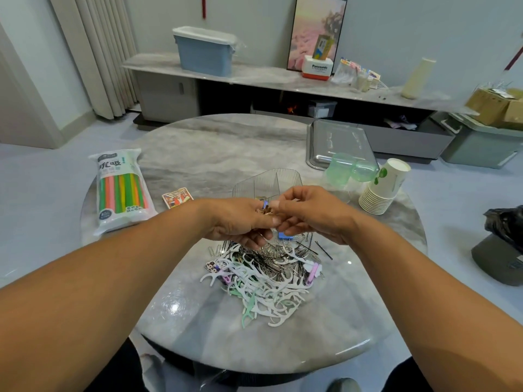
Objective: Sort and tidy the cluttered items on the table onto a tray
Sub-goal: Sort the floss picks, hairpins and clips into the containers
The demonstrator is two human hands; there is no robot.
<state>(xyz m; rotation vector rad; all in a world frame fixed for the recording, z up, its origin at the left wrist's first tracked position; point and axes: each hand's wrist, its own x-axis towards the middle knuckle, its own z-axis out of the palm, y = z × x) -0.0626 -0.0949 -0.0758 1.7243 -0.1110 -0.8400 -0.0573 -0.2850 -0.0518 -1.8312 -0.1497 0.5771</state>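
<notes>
A tangled pile of white, green and pink floss picks [263,281], paper clips and black hairpins lies in the middle of the round marble table [198,154]. Just above its far side, my left hand [237,222] and my right hand [308,213] meet fingertip to fingertip. Between them they pinch a few small items [265,207], one of them blue. A clear divided plastic organizer tray [268,179] stands right behind my hands, partly hidden by them. A metal tray [319,154] lies at the far right of the table.
A pack of coloured straws [121,190] lies at the left, with a small card [177,197] beside it. Green plastic cups [351,171] and a stack of paper cups [382,188] stand at the right. A blue eraser-like block [284,236] lies under my right hand.
</notes>
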